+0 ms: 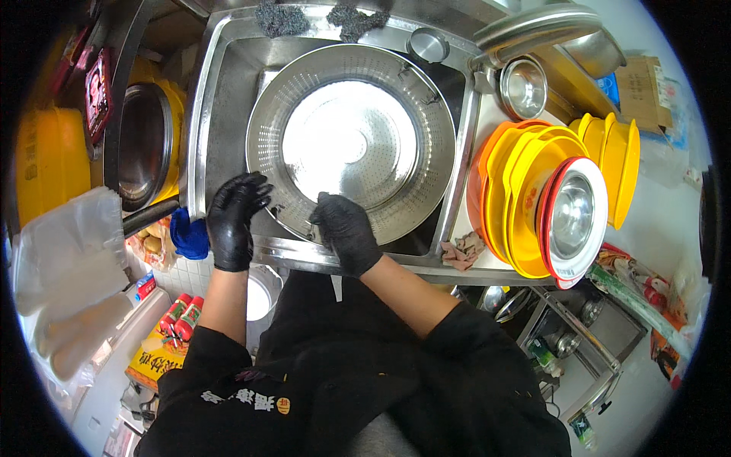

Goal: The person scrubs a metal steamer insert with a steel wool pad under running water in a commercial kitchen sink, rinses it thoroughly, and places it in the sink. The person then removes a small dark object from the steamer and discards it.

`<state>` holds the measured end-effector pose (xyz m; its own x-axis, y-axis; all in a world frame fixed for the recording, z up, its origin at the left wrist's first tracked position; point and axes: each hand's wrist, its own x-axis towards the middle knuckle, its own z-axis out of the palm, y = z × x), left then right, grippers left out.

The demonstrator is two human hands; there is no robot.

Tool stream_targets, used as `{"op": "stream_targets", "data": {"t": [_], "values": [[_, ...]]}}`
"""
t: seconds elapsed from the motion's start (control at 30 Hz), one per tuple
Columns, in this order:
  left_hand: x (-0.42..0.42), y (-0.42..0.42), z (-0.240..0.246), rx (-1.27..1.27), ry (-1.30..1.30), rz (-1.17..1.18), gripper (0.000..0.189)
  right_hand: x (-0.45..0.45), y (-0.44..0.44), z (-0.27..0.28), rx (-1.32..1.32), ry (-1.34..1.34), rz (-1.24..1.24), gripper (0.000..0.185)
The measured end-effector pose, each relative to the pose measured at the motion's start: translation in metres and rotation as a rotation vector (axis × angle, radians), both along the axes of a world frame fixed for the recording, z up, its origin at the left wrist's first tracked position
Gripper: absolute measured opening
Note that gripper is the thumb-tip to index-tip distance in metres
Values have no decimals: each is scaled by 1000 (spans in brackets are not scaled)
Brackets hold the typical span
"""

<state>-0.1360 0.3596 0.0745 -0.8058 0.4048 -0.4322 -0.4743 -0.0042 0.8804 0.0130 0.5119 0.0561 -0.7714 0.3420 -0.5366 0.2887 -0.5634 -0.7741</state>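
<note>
A large perforated steel basin (365, 143), like a colander, sits in the stainless steel sink (223, 108). My left hand (239, 220), in a black glove, is at the basin's lower left edge, its fingers partly spread and nothing seen in them. My right hand (345, 228), also black-gloved, has its fingers curled at the near rim, beside a small wire handle; whether it grips this is hidden. Two dark scouring pads (281, 19) lie on the sink's far ledge, with a small round metal cup (428, 45) to their right.
Right of the sink stand nested yellow and orange basins (514, 194), a steel bowl (523, 88) and a crumpled cloth (462, 251). A blue cloth (190, 234) hangs at the left. Plastic bags (71, 245) and a phone (98, 94) are farther left.
</note>
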Motion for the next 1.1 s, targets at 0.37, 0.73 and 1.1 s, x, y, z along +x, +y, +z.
{"op": "stream_targets", "data": {"t": [0.37, 0.73, 1.1], "values": [[2, -10, -42, -385, 426, 44, 34, 32, 41, -21, 57, -31, -61, 29], [19, -25, -66, -512, 334, -117, 36, 48, 46, -33, 9, -70, -102, 32], [12, -22, -55, -548, 193, -169, 36, 41, 74, -26, -567, 92, -348, 84]]}}
